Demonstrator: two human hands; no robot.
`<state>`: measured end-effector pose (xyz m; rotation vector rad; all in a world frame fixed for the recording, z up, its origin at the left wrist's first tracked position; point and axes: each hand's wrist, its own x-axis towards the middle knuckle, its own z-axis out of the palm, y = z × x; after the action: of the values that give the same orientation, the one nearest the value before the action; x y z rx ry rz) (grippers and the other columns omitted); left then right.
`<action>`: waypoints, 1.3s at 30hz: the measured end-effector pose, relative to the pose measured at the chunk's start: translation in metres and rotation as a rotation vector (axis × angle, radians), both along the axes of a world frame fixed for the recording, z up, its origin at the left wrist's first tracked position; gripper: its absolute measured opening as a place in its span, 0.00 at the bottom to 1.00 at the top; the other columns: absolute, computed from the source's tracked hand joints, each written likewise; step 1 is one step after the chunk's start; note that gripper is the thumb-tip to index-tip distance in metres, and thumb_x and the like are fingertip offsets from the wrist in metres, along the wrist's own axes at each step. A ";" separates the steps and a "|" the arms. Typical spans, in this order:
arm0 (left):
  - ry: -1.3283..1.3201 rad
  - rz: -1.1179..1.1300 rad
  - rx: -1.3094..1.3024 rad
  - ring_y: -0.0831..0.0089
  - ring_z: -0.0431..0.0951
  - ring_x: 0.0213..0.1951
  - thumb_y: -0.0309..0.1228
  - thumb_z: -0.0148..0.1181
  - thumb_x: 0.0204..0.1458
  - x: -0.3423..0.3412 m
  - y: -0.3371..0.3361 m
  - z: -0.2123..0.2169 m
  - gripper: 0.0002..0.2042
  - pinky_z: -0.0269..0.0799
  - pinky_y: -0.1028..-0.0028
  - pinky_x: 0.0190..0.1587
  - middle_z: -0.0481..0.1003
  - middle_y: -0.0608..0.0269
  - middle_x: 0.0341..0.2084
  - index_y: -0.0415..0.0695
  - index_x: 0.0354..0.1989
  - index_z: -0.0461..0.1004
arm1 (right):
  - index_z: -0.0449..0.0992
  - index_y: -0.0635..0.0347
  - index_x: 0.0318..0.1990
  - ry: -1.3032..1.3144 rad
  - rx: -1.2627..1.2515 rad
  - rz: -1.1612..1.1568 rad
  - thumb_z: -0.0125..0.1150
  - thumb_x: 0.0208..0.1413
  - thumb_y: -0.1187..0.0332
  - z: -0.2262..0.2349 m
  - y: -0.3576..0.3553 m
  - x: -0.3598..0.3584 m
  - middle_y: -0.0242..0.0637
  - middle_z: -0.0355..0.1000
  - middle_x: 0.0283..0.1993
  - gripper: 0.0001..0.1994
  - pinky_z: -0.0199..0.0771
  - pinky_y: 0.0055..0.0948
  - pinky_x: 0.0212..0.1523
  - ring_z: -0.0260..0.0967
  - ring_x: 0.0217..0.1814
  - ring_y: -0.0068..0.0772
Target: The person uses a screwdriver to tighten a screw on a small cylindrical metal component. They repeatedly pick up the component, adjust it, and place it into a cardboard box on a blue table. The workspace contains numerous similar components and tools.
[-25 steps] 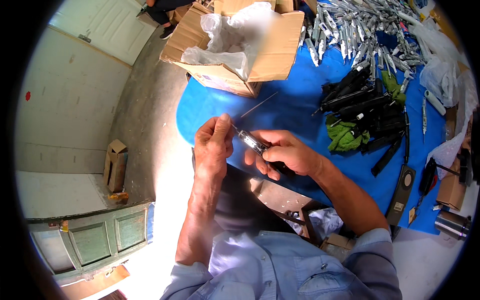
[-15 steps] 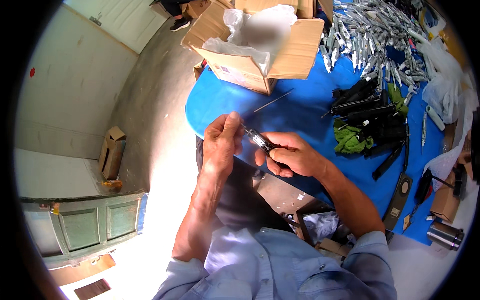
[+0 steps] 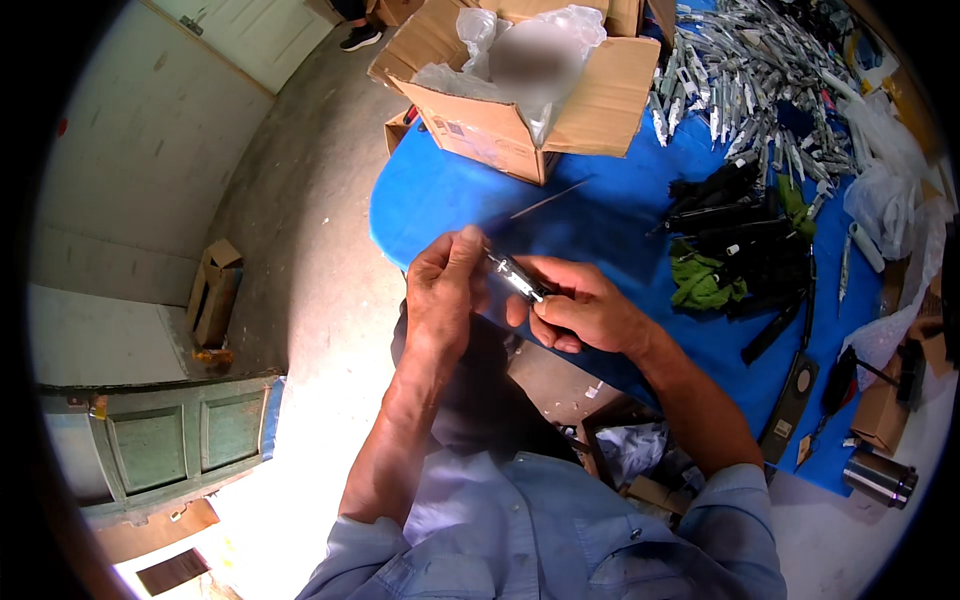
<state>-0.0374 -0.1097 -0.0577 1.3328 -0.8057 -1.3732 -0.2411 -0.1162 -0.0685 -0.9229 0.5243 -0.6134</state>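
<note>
Snugly gripped in the right hand (image 3: 583, 308), between thumb and bent fingers: the rear end of a slim tool (image 3: 516, 278), slanting above the near edge of the blue table (image 3: 420, 205). At the thin front tip, the left hand (image 3: 440, 285), pinched together and seemingly closed on it, though too small to tell for certain. Probably light, stiff and rather slippery, with a delicate tip easily bent; best held around the thicker body, with only gentle pressure near the point. In looks, silvery and glossy along the middle, dark-patched, partly hidden by fingers. Farther out, a thin rod (image 3: 550, 200), black pieces (image 3: 745, 212) beside green cloth (image 3: 703, 285), and a heap of silvery tools (image 3: 738, 75).
</note>
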 end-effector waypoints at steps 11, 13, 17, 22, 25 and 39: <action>-0.059 0.067 -0.044 0.84 0.63 0.19 0.44 0.63 0.65 -0.006 -0.009 -0.002 0.16 0.58 0.80 0.19 0.70 0.71 0.22 0.43 0.32 0.76 | 0.61 0.69 0.66 0.070 -0.089 -0.161 0.55 0.61 0.79 -0.005 0.001 0.004 0.43 0.72 0.52 0.25 0.73 0.22 0.24 0.74 0.35 0.23; -0.071 0.074 -0.050 0.84 0.63 0.19 0.44 0.63 0.65 -0.005 -0.010 -0.003 0.17 0.58 0.80 0.19 0.70 0.71 0.21 0.43 0.32 0.76 | 0.62 0.68 0.63 0.084 -0.132 -0.206 0.57 0.61 0.78 -0.006 0.002 0.007 0.42 0.72 0.51 0.23 0.73 0.22 0.25 0.75 0.36 0.23; -0.085 0.086 -0.044 0.83 0.63 0.19 0.46 0.63 0.65 -0.004 -0.009 -0.006 0.17 0.59 0.79 0.19 0.69 0.71 0.20 0.44 0.31 0.76 | 0.64 0.66 0.55 0.158 -0.180 -0.264 0.59 0.61 0.78 -0.007 0.005 0.010 0.41 0.72 0.49 0.17 0.74 0.22 0.25 0.77 0.34 0.23; -0.079 0.126 -0.053 0.83 0.63 0.19 0.47 0.62 0.65 -0.007 -0.008 -0.004 0.18 0.59 0.79 0.19 0.68 0.71 0.20 0.44 0.31 0.76 | 0.66 0.66 0.50 0.210 -0.234 -0.340 0.61 0.63 0.75 -0.014 0.008 0.012 0.39 0.74 0.44 0.12 0.75 0.22 0.27 0.78 0.32 0.23; -0.060 0.125 -0.061 0.82 0.64 0.19 0.47 0.62 0.65 -0.007 -0.008 -0.006 0.18 0.60 0.79 0.20 0.69 0.70 0.21 0.43 0.33 0.76 | 0.67 0.66 0.49 0.231 -0.311 -0.362 0.60 0.64 0.74 -0.016 0.009 0.013 0.38 0.75 0.42 0.10 0.75 0.22 0.27 0.78 0.32 0.22; 0.245 -0.103 -0.125 0.78 0.79 0.35 0.23 0.64 0.61 -0.011 0.028 0.001 0.16 0.76 0.78 0.35 0.81 0.65 0.41 0.39 0.58 0.75 | 0.67 0.66 0.48 0.231 -0.490 -0.465 0.56 0.66 0.74 -0.006 0.015 0.017 0.41 0.75 0.48 0.08 0.76 0.23 0.36 0.76 0.40 0.24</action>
<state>-0.0479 -0.0817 -0.0570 1.0156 -0.7883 -1.5071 -0.2237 -0.1012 -0.0746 -1.3581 0.8278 -1.0937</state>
